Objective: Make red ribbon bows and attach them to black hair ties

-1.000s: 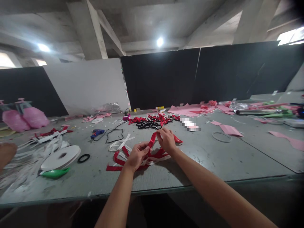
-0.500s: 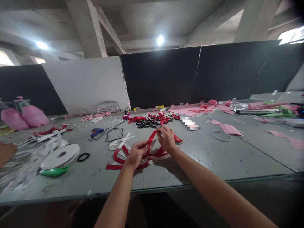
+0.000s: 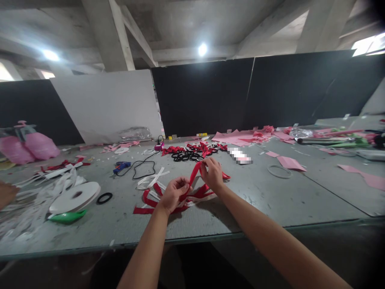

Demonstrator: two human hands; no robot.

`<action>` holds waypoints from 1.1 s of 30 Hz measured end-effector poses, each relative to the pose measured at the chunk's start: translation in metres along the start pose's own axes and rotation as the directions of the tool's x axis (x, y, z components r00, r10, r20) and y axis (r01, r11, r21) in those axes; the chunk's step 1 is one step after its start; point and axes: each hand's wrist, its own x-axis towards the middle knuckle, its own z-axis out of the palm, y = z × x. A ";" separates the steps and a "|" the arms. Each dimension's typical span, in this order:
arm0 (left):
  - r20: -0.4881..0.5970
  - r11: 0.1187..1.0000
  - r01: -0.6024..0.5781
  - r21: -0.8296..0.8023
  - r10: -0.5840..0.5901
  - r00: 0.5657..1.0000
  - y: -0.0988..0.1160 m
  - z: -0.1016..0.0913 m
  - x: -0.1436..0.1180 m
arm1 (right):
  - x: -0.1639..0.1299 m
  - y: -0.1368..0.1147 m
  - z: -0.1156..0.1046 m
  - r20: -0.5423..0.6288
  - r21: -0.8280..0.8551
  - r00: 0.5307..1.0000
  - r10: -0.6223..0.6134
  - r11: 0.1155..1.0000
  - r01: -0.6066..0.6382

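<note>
A red ribbon (image 3: 195,171) stretches between my two hands above the grey table. My left hand (image 3: 174,194) pinches its lower part between thumb and fingers. Its upper end is gripped by my right hand (image 3: 211,173), whose fingers are bent together. Beneath them lie several cut red ribbon strips (image 3: 147,210) with white pieces among them, partly hidden by my hands. A shiny red object (image 3: 226,176) shows just past my right hand. Crossed white ribbon strips (image 3: 153,180) rest to the left of the pile.
Behind my hands are black rings (image 3: 187,156) and a heap of red bows (image 3: 207,149). Leftward lie a blue glue gun (image 3: 122,167) with its cord, a white ribbon roll (image 3: 90,192), a black ring (image 3: 104,198) and a green object (image 3: 68,216). Another person's hand (image 3: 7,194) is at far left.
Both hands keep hold of the red ribbon, with only a slight shift of the fingers. The view has moved a little.
</note>
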 end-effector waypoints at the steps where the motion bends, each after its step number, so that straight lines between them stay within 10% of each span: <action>1: -0.001 1.000 0.007 0.003 -0.007 1.000 0.000 -0.001 0.000 | 0.000 0.000 -0.001 -0.008 0.000 1.000 0.003 1.000 -0.003; 33: -0.027 0.979 0.149 0.139 -0.146 0.989 -0.002 0.001 0.001 | 0.001 0.002 0.004 -0.049 -0.019 0.999 0.010 1.000 -0.011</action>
